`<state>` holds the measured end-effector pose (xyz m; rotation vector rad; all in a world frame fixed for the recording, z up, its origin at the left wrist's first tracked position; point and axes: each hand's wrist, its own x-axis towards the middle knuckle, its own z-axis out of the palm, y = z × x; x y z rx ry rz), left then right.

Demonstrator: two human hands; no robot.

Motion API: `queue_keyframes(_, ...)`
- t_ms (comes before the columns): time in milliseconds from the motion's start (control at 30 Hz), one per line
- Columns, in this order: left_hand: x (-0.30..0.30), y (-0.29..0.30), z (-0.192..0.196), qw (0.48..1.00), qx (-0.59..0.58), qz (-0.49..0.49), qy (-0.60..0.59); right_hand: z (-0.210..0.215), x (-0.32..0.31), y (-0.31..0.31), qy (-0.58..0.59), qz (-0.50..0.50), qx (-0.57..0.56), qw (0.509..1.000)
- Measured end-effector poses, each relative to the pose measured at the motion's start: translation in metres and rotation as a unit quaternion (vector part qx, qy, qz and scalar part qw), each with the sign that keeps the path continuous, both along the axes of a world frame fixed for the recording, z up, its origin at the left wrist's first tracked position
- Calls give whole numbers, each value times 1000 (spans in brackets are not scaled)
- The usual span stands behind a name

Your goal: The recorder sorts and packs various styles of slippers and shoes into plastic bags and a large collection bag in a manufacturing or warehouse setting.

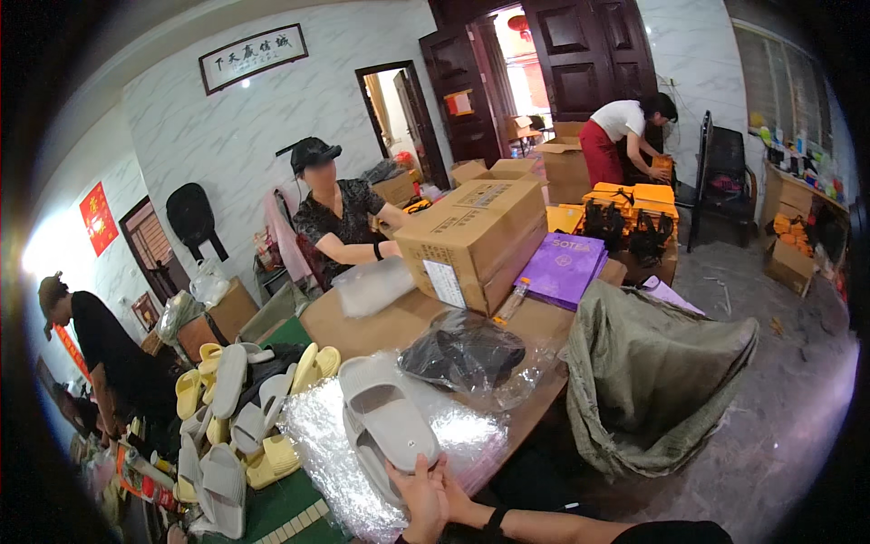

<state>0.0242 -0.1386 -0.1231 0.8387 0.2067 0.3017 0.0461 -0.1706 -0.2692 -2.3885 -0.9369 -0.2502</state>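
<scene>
Both hands, the left hand (419, 500) and right hand (450, 494), pinch the heel of a stacked pair of grey slippers (385, 426), which rests flat on crinkled clear bags (326, 444) at the worktop's (362, 328) near edge, steadying it.

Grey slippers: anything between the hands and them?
No. Both hands, the left hand and right hand, are already on the near end of the grey slippers, which lie stacked on a pile of clear plastic bags. Nothing visible sits between them.
</scene>
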Motion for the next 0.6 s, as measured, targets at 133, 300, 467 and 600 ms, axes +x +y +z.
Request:
queue_keyframes(133, 7, -6, 4, 1000, 21, -5, 6, -17, 11, 6, 27, 5, 161, 987)
queue_keyframes(300, 16, -33, 15, 1000, -6, 8, -24, -29, -2, 11, 46, 25, 183, 982)
queue_keyframes(467, 22, -43, 10, 999, -36, 13, -9, -27, -8, -17, 46, 37, 136, 989)
queue_keyframes(600, 26, -44, -14, 999, -18, -27, 12, -23, -12, -20, 43, 38, 99, 993)
